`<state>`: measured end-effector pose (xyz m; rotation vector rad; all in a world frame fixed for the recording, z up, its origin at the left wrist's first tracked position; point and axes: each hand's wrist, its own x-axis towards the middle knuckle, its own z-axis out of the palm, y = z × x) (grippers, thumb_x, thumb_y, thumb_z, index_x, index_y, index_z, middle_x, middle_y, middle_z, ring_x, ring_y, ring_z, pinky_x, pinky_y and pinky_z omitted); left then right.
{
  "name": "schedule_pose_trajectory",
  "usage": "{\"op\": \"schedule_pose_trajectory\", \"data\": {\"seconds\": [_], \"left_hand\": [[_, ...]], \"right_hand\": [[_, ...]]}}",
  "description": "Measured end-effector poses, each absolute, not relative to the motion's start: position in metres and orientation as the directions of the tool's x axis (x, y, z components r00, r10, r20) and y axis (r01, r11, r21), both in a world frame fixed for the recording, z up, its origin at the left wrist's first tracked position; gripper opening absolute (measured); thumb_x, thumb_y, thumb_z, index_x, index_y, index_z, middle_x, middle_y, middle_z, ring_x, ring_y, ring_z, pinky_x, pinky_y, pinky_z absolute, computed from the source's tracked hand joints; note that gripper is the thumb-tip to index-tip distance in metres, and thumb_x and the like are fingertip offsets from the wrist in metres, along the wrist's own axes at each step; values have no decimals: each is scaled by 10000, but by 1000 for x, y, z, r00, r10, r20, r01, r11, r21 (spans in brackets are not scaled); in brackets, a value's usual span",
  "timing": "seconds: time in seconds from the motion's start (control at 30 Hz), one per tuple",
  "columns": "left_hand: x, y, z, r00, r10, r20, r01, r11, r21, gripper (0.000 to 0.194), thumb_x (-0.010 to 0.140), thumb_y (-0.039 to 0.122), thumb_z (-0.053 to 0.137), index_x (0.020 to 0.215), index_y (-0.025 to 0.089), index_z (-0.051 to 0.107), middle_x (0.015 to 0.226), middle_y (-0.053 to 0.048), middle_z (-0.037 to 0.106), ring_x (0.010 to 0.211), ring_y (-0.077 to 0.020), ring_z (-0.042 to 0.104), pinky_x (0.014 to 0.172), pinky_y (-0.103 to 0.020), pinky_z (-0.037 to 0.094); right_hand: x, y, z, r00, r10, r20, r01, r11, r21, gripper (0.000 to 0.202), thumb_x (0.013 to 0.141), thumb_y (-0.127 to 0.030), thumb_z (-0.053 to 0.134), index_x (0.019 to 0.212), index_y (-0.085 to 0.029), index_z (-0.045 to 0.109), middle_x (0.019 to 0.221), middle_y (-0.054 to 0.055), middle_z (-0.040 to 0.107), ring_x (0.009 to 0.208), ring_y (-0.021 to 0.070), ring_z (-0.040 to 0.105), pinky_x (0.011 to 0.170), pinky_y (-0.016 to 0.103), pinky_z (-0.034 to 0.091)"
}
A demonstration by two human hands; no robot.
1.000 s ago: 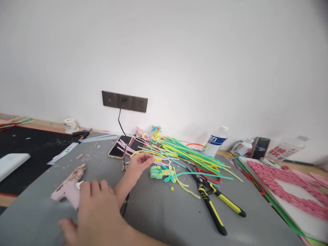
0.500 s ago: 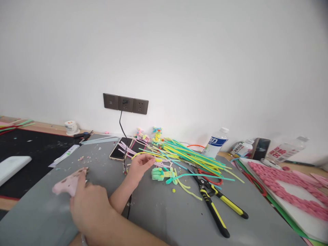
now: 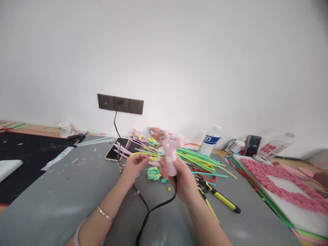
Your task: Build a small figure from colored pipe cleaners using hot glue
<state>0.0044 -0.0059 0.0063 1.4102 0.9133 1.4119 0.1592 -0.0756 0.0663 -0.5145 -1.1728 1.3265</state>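
In my right hand (image 3: 183,176) is a pink hot glue gun (image 3: 170,152), gripped by its handle with the nozzle pointing left. A small red light glows on its side, and a black cord hangs from the handle. My left hand (image 3: 134,167) is closed in a pinch to the left of the gun. A small yellow piece (image 3: 153,159) shows at its fingertips; whether they grip it is unclear. Between the hands, a mint-green bundled piece (image 3: 153,173) lies on the grey mat (image 3: 84,191). Beyond them spread yellow, teal and lilac pipe cleaners (image 3: 200,159), partly hidden by the gun.
Yellow-and-black pliers (image 3: 222,200) lie to the right, partly behind my right forearm. A phone (image 3: 112,152) and small pipe-cleaner figures (image 3: 139,135) sit near the wall. A white bottle (image 3: 209,140) stands behind. A board with pink braiding (image 3: 282,184) is at the far right.
My right hand has lifted the glue gun from the left side of the mat and carried it right, past my left hand. The left hand keeps its pinch in about the same place.
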Motion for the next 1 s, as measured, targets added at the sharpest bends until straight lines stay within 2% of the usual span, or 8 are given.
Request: {"op": "schedule_pose_trajectory", "data": {"seconds": [0.03,0.1,0.2,0.33,0.47,0.6,1.0], "left_hand": [[4,-6,6,82,946,314,-100,-306,947,310,698,471,784,681,169,718,588,4,597,525,-112,480,491,-231,381],[2,-7,5,104,940,325,-90,-316,944,254,725,420,773,701,174,717,629,-3,611,556,-118,497,511,-235,391],[0,-9,5,118,891,439,-25,-439,898,161,795,325,719,730,178,708,695,-16,627,612,-131,536,554,-245,424],[-1,-12,7,146,733,664,104,-679,726,77,850,192,659,783,184,698,750,-14,641,595,-110,535,537,-229,423],[0,-16,11,171,585,793,209,-808,551,93,848,119,660,792,190,684,755,-1,645,587,-93,525,539,-211,422],[-1,-17,13,189,543,818,246,-833,496,100,848,113,661,791,194,675,743,2,643,596,-98,536,541,-208,429],[-1,-19,15,184,566,804,273,-815,511,107,853,147,639,771,203,680,725,-7,652,589,-113,539,536,-227,433]], "right_hand": [[174,-78,64,-149,935,322,-490,213,-845,321,879,-502,612,856,-183,585,653,-31,498,489,89,392,472,228,287],[197,-85,57,-141,953,268,-508,163,-846,382,902,-545,574,981,-173,605,583,-65,432,421,65,276,441,221,214],[215,-99,41,-143,975,172,-507,77,-858,435,941,-576,512,1046,-164,604,518,-92,376,378,52,174,419,219,165],[220,-113,21,-205,978,41,-485,-65,-872,438,957,-576,485,1003,-159,610,495,-97,370,348,36,158,397,206,162],[215,-119,12,-218,976,11,-482,-98,-871,451,954,-589,486,1000,-158,611,488,-102,362,343,29,162,385,195,161],[211,-120,13,-221,975,-14,-490,-124,-863,462,941,-598,501,1003,-154,611,483,-105,361,343,30,157,381,192,159],[208,-123,19,-177,983,-49,-416,-120,-901,478,906,-630,533,920,-156,592,481,-103,353,353,29,156,381,198,125]]}}
